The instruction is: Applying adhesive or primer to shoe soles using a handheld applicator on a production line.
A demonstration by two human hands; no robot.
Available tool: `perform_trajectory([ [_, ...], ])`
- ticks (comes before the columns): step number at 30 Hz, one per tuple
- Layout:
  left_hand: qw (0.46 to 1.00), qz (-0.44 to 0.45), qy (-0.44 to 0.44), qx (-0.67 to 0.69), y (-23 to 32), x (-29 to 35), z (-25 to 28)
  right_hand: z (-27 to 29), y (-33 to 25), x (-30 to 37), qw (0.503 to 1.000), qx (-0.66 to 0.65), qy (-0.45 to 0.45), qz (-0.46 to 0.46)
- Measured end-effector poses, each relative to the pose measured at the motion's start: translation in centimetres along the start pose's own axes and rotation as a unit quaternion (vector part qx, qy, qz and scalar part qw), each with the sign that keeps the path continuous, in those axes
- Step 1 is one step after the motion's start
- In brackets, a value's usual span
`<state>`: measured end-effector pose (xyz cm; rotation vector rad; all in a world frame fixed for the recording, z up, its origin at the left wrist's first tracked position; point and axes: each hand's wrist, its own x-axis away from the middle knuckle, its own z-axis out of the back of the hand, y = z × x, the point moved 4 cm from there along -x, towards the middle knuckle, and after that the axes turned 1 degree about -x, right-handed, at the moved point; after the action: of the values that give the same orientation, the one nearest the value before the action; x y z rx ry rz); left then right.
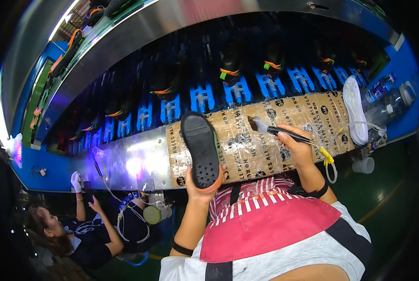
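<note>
My left hand (201, 188) grips a shoe sole (199, 145) by its heel end, fingers wrapped on both sides. The sole is black, with round holes in the heel area and an orange edge at the heel. It is held upright over the cardboard-covered ledge (237, 154). In my right hand (297, 146) is a brush (284, 133) with a black handle and dark bristles pointing left. A thin clear tube with a yellow connector (327, 157) runs from the handle's rear end. The bristles are apart from the sole.
Beyond the ledge, dark shoes (230, 65) sit on a row of blue racks (237, 91) in the machine. A white sole (355, 110) and bottles (388, 105) stand at the right end. A co-worker (73, 234) is at the lower left, near a round container (154, 214).
</note>
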<state>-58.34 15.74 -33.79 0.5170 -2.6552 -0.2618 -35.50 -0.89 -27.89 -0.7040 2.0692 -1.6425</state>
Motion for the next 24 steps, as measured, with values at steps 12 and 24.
perform_trajectory([
  [12,0.994,0.025,-0.101,-0.016,-2.2,-2.4,-1.5,-5.2,-4.3,1.1,0.979,0.097,-0.153,0.092],
  [24,0.994,0.057,-0.004,-0.093,-5.9,-2.6,-0.8,-10.9,-5.4,1.1,0.837,0.332,-0.064,0.430],
])
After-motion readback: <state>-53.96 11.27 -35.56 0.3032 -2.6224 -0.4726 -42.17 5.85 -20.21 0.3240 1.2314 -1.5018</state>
